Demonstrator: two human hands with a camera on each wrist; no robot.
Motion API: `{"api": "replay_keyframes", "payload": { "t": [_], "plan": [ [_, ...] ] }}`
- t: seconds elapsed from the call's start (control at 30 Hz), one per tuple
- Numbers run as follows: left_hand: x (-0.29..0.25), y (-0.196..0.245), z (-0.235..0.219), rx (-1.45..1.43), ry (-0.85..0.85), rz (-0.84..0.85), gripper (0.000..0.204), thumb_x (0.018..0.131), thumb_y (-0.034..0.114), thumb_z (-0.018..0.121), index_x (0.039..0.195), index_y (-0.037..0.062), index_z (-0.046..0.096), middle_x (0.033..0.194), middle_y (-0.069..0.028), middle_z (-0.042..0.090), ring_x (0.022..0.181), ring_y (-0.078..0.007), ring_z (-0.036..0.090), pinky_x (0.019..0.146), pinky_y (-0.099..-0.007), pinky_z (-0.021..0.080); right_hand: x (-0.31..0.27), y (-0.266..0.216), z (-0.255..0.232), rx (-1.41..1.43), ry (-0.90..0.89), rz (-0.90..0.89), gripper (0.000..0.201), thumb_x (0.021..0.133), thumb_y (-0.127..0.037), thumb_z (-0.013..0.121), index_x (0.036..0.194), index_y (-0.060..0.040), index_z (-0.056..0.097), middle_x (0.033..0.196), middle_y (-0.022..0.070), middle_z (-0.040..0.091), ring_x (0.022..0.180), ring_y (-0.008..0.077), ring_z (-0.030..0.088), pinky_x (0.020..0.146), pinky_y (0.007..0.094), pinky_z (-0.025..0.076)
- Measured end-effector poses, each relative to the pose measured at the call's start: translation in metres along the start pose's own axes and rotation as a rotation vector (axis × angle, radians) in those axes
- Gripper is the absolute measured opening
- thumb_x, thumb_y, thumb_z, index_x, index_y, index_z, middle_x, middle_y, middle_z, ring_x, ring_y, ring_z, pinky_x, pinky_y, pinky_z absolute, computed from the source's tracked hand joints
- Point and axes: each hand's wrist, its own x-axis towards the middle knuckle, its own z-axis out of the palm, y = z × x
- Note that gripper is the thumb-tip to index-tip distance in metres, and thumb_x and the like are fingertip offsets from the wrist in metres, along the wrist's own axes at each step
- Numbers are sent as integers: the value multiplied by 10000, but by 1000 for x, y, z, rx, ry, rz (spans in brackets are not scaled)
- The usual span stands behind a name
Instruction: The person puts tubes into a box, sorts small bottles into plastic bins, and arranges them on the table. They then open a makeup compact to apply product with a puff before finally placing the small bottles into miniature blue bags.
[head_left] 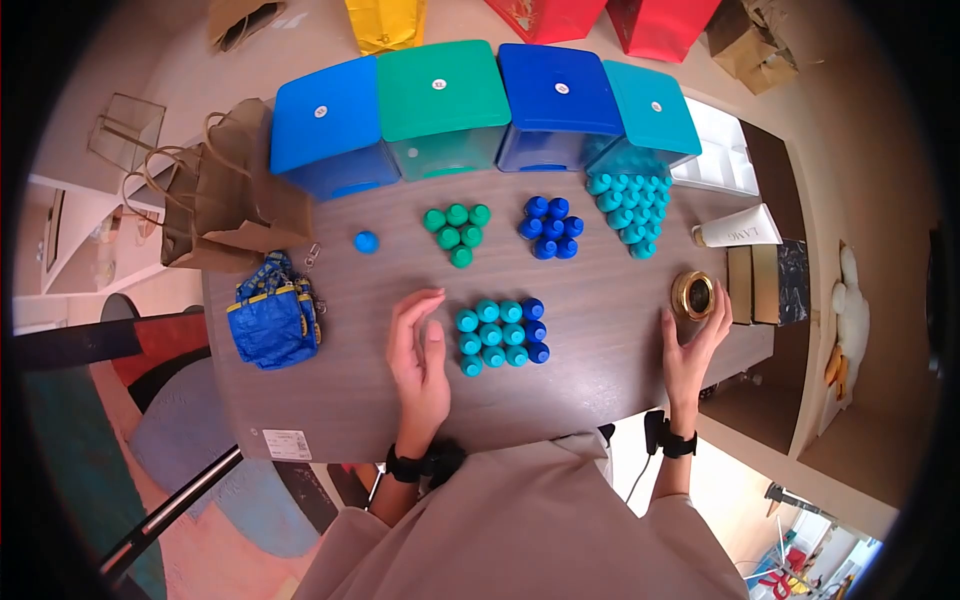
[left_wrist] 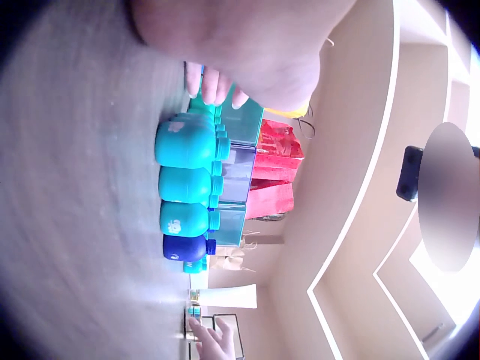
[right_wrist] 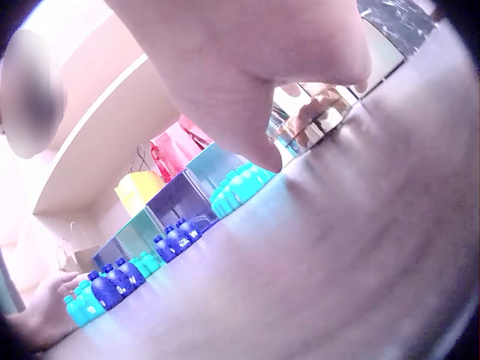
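1. Between the two hands stands a block of small, glossy turquoise and dark blue plastic bottles [head_left: 502, 335], upright on the grey wood-grain worktop [head_left: 590, 385]; rounded bodies, narrow caps, pale printed marks, the dark blue ones along its right side.
2. Just left of it, the left hand [head_left: 418, 365] is empty, its fingers loosely extended, thumb apart.
3. The right hand [head_left: 694, 355] has thumb and fingers apart, a shiny round gold jar [head_left: 693, 295] between them; whether they touch it, I cannot tell.
4. Ahead of the hands sit green bottles [head_left: 457, 235], a separate dark blue cluster [head_left: 550, 228] and a turquoise wedge [head_left: 632, 212], backed by translucent lidded boxes [head_left: 445, 100].
5. Beyond the right hand lie a smooth white tube [head_left: 740, 227] and a marbled black box [head_left: 792, 280].
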Motion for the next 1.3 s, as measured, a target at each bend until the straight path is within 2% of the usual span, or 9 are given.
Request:
{"api": "replay_keyframes", "payload": {
  "t": [0.3, 0.33, 0.37, 0.43, 0.47, 0.6, 0.77, 0.93, 1.3],
  "plan": [
    [4, 9, -4, 124, -176, 63, 361, 1052, 46, 592, 1402, -27, 638, 1477, -218, 646, 1397, -357, 609, 1198, -452, 439, -9, 17, 17, -16, -132, -19, 661, 1089, -92, 648, 1700, -76, 396, 1681, 270, 384, 1549, 452, 378, 1263, 541, 333],
    [7, 8, -5, 133, -244, 79, 499, 981, 88, 753, 1451, 1, 612, 1526, -210, 610, 1423, -374, 584, 1205, -471, 437, -8, 16, 17, -45, -127, -48, 678, 1092, -82, 638, 1714, -75, 370, 1707, 269, 349, 1556, 455, 365, 1266, 550, 324],
    [7, 9, -6, 141, -248, 80, 499, 980, 88, 753, 1451, 1, 612, 1526, -210, 610, 1423, -374, 584, 1205, -471, 437, -8, 13, 17, -38, -128, -43, 678, 1092, -82, 638, 1714, -75, 370, 1707, 269, 349, 1556, 455, 365, 1266, 550, 324],
    [7, 15, -5, 204, -382, 111, 789, 829, 162, 949, 1511, 43, 569, 1587, -195, 553, 1458, -390, 543, 1215, -494, 436, -10, 4, 18, -117, -34, -54, 700, 1084, -71, 650, 1715, -51, 348, 1736, 267, 303, 1562, 462, 353, 1267, 564, 317],
    [7, 9, -9, 238, -460, 95, 1097, 629, 266, 1082, 1561, 72, 536, 1657, -182, 468, 1517, -381, 484, 1243, -507, 417, -12, 1, 17, -112, 1, -76, 747, 1037, -53, 698, 1699, -23, 352, 1729, 280, 295, 1563, 472, 346, 1271, 569, 307],
    [15, 22, -11, 300, -568, 111, 1136, 628, 226, 1067, 1608, 108, 505, 1672, -170, 431, 1520, -409, 464, 1218, -532, 452, -38, -4, 9, 66, -49, -310, 812, 907, -62, 805, 1628, -13, 434, 1631, 313, 399, 1503, 492, 430, 1234, 577, 365],
    [20, 17, -2, 302, -712, 86, 1111, 659, 227, 1063, 1616, 114, 510, 1668, -167, 432, 1520, -404, 474, 1221, -516, 463, -57, -54, 22, 355, -395, -553, 1066, 718, -184, 1009, 1603, -44, 431, 1605, 303, 454, 1429, 492, 511, 1143, 574, 478],
    [18, 10, 16, 284, -617, 176, 1024, 640, 150, 1039, 1550, 73, 576, 1530, -149, 587, 1388, -380, 594, 1125, -487, 525, -49, -96, 42, 464, -520, -479, 1166, 710, -171, 1009, 1662, -33, 348, 1711, 334, 344, 1527, 564, 423, 1218, 616, 422],
    [11, 8, 21, 341, -637, 187, 970, 645, 120, 1020, 1513, 55, 591, 1459, -168, 614, 1328, -395, 610, 1087, -477, 540, -39, -108, 50, 476, -643, -430, 1060, 694, -70, 935, 1618, -1, 421, 1690, 309, 380, 1513, 532, 457, 1215, 553, 448]
  ]
}}
